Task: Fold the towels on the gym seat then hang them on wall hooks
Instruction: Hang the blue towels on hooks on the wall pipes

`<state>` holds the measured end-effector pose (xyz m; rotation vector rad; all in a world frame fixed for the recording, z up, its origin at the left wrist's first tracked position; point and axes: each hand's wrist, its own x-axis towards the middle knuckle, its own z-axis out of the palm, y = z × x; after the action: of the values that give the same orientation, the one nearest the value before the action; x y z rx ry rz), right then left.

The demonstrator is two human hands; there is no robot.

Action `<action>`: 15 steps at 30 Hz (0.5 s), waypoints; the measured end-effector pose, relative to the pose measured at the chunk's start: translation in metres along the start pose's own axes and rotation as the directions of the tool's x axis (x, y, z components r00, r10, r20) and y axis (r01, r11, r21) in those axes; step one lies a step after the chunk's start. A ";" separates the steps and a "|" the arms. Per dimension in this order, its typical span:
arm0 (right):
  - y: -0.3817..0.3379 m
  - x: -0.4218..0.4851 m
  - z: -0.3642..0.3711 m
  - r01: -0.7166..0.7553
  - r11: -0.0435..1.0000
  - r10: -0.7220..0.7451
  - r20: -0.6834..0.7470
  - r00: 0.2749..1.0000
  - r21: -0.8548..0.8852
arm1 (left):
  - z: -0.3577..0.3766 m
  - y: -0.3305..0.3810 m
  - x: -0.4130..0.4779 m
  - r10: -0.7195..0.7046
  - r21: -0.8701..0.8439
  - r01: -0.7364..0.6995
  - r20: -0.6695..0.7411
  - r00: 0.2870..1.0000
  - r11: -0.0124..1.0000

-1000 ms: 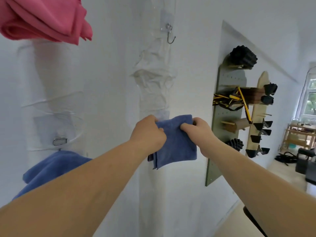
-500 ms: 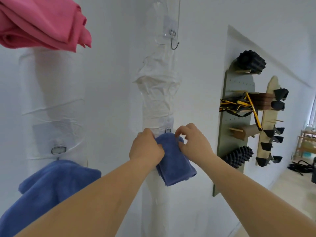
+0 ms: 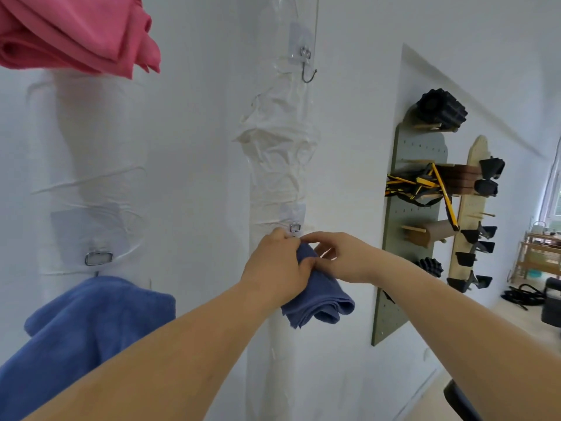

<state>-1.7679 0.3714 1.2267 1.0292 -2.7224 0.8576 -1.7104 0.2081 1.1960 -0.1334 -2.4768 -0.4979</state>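
Two bare hands are meeting at a white wall, where we are holding a folded blue towel just below the lower hook. Our left hand is gripping the towel's bunched top, fingers curled round it right beneath the hook's metal loop. Our right hand is pinching the same top fold from the other side, thumb against the cloth. The towel's folded end is hanging below our wrists. Higher up, an upper hook is jutting out. At left, a pink towel and a larger blue towel are hanging. A grey pegboard is carrying gym gear at right.
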 end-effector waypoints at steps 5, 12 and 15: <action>0.009 0.011 0.014 -0.040 0.997 0.042 -0.045 0.998 0.059 | 0.006 -0.008 -0.005 -0.027 -0.116 0.025 -0.017 0.999 0.993; 0.015 0.011 0.020 -0.051 0.992 0.057 -0.055 0.997 0.113 | 0.015 -0.001 -0.012 -0.075 -0.141 0.067 -0.055 0.996 0.988; 0.010 0.009 0.016 -0.024 0.999 0.025 -0.030 0.999 0.030 | 0.011 0.000 -0.012 -0.073 -0.159 0.062 -0.061 0.995 0.985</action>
<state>-1.7799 0.3634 1.2116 0.9817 -2.7101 0.9127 -1.7068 0.2126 1.1804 -0.0941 -2.3815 -0.7158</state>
